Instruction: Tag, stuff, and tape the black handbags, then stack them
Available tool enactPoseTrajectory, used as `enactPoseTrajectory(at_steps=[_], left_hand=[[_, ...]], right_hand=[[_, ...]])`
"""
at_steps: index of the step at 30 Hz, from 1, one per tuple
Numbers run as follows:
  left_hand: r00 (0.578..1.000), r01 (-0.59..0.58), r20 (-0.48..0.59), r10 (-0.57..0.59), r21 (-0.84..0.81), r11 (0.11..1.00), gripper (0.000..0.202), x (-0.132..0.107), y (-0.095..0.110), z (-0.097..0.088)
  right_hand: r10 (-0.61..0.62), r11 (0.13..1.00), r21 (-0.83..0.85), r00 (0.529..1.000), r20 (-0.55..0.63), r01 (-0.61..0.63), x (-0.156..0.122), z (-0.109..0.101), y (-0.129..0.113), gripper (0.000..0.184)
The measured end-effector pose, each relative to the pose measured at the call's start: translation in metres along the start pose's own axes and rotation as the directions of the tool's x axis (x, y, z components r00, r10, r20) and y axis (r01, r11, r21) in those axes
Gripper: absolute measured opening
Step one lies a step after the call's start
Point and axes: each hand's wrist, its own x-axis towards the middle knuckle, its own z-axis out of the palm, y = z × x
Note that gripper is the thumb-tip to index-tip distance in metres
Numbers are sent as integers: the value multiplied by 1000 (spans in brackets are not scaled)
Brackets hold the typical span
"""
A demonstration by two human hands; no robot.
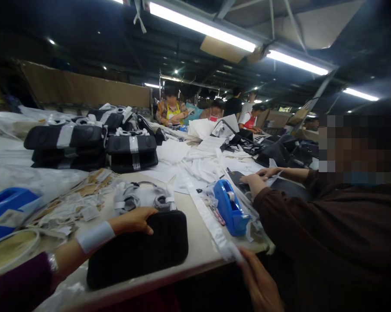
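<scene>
A flat black bag (140,255) with rounded corners lies at the table's near edge. My left hand (138,221) grips its upper edge, thumb across the front; a silver-grey strip of tape is wrapped around that forearm. Behind the bag, grey straps (130,199) and white wrapping lie bundled. At the lower right, my right hand (258,279) is closed on the end of a long white strip (208,216), blurred by motion. This strip runs away across the table. Right of it stands a blue tape dispenser (231,208), with small scissors (218,216) beside it.
Taped black bags (132,151) are stacked at the back left. Paper and strap scraps (72,203) cover the left side, near another blue dispenser (10,212) and a tape roll (11,251). A co-worker's hands (256,180) rest on black material at right. White sheets (201,164) lie mid-table.
</scene>
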Motion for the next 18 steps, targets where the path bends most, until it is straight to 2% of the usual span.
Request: enactPoseTrajectory(at_steps=[2,4,6,9,13,18], left_hand=[[999,-13,-34,14,22,1000,43,-4,1,1],[998,-15,-68,18,44,999,43,-7,2,2],[995,16,-97,-10,67,998,46,-9,4,3],[994,48,-102,-38,98,994,49,-14,9,2],[996,22,-91,-12,115,993,45,-19,15,0],[993,17,-117,-1,136,991,37,-21,12,4]], right_hand=[[-110,981,171,988,111,90,49,27,-18,36],[-136,953,295,971,194,75,89,53,-36,38],[-102,924,382,957,272,-10,119,76,-50,40],[-12,875,446,914,406,-187,144,103,-66,41],[25,817,430,769,639,-384,160,122,-81,36],[33,795,335,587,809,-505,173,116,-82,31]])
